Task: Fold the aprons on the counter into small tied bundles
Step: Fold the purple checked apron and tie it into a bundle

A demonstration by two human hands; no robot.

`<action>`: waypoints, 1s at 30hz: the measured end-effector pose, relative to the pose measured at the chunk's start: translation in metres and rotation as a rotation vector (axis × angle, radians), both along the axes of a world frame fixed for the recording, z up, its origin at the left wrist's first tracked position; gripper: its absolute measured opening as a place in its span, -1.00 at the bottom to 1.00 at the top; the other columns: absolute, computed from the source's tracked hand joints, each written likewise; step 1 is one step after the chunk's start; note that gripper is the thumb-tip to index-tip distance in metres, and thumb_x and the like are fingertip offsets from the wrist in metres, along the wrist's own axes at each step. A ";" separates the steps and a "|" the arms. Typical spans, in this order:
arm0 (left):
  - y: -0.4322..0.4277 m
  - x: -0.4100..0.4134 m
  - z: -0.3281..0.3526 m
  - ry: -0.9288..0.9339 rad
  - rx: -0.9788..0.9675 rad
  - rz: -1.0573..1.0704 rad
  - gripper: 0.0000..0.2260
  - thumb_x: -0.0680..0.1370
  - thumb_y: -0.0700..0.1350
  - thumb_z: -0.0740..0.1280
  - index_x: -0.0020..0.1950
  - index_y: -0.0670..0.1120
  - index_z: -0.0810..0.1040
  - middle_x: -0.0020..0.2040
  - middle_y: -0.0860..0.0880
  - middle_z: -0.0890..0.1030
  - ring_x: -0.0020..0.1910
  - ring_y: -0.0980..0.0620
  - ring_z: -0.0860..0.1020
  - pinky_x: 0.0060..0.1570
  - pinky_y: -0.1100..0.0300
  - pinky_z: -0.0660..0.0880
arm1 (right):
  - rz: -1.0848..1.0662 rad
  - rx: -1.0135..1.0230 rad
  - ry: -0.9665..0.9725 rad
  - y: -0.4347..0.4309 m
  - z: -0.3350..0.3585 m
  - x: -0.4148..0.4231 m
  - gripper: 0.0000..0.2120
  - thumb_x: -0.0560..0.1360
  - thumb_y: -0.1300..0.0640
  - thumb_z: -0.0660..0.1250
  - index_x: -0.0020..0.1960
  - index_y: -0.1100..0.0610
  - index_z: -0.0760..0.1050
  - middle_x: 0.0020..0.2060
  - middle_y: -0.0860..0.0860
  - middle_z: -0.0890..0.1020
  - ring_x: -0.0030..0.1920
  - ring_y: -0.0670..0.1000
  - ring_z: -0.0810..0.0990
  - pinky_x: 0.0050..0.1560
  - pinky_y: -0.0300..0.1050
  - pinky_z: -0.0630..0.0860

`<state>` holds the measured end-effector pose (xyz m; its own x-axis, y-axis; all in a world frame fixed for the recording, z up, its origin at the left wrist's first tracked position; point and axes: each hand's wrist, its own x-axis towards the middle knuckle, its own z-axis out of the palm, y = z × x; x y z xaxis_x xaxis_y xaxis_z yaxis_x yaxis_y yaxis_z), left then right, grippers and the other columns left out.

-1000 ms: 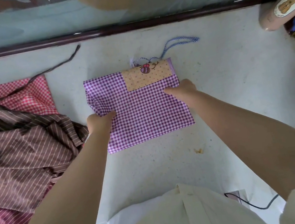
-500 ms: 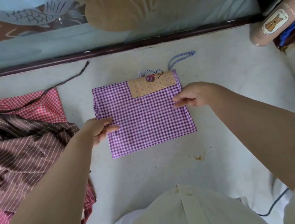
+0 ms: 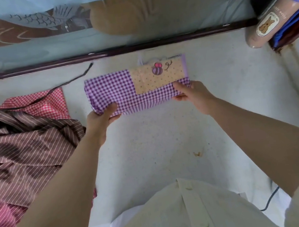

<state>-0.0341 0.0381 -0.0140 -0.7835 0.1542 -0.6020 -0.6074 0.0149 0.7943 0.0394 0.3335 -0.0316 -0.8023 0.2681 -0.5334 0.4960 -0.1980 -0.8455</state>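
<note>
A purple gingham apron (image 3: 121,90) with a tan bee-patch pocket lies folded into a narrow band on the pale counter (image 3: 149,143). My left hand (image 3: 100,119) grips its near left corner, thumb on top. At the near right corner my right hand (image 3: 191,94) grips the folded edge the same way. The apron's blue-and-white ties (image 3: 157,59) peek out behind its far edge. A brown striped apron (image 3: 18,151) lies heaped at the left, over a red gingham apron (image 3: 48,104).
A dark strap (image 3: 71,79) trails from the left heap across the counter. A dark rail (image 3: 114,50) runs along the counter's far edge. At the far right stands a tan roll with a bear label (image 3: 266,26) beside blue items. A thin cable (image 3: 270,200) lies near me.
The near half of the purple apron has been folded up over the far half, making a narrow band. Both hands moved from resting on the cloth's sides to gripping its near corners.
</note>
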 end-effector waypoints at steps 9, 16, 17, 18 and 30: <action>-0.026 0.065 -0.052 -0.178 -0.460 -0.146 -0.68 0.55 -0.10 0.38 0.19 -0.29 0.54 0.00 -0.17 0.61 -0.12 -0.10 0.56 -0.11 0.18 0.44 | 0.188 0.439 -0.268 -0.014 -0.052 0.061 -0.67 0.54 0.00 0.38 0.07 0.28 0.60 -0.05 0.20 0.69 -0.05 0.15 0.69 0.03 0.09 0.63; -0.010 0.061 -0.046 0.277 -1.100 -0.275 -0.56 0.51 0.00 0.35 0.28 -0.22 0.40 0.18 -0.20 0.50 0.13 -0.17 0.45 0.07 -0.01 0.39 | 0.263 0.647 -0.305 -0.021 -0.053 0.053 -0.60 0.57 -0.07 0.29 -0.04 0.29 0.61 -0.16 0.20 0.69 -0.13 0.19 0.68 -0.04 0.17 0.62; -0.005 0.061 -0.043 0.434 -1.204 -0.251 -0.54 0.50 0.00 0.34 0.30 -0.21 0.37 0.21 -0.22 0.45 0.17 -0.19 0.40 0.14 -0.06 0.35 | 0.261 0.647 -0.316 -0.021 -0.054 0.052 -0.59 0.57 -0.08 0.29 -0.05 0.31 0.61 -0.16 0.21 0.69 -0.14 0.19 0.68 -0.05 0.18 0.62; 0.000 0.060 -0.041 0.625 -1.248 -0.266 -0.54 0.49 -0.01 0.31 0.30 -0.20 0.36 0.25 -0.22 0.41 0.20 -0.20 0.36 0.19 -0.08 0.31 | 0.262 0.649 -0.324 -0.021 -0.055 0.052 -0.57 0.57 -0.08 0.28 -0.05 0.31 0.61 -0.17 0.21 0.69 -0.14 0.19 0.69 -0.05 0.18 0.62; 0.057 0.058 -0.097 0.918 -1.132 -1.187 -0.41 0.61 0.26 -0.19 0.59 0.06 0.05 0.59 -0.11 0.06 0.56 -0.21 0.02 0.46 -0.24 -0.16 | 0.232 0.984 -0.353 -0.021 -0.042 0.036 -0.49 0.43 -0.01 0.47 0.23 0.16 0.34 0.06 0.02 0.48 -0.14 0.01 0.53 -0.21 -0.07 0.53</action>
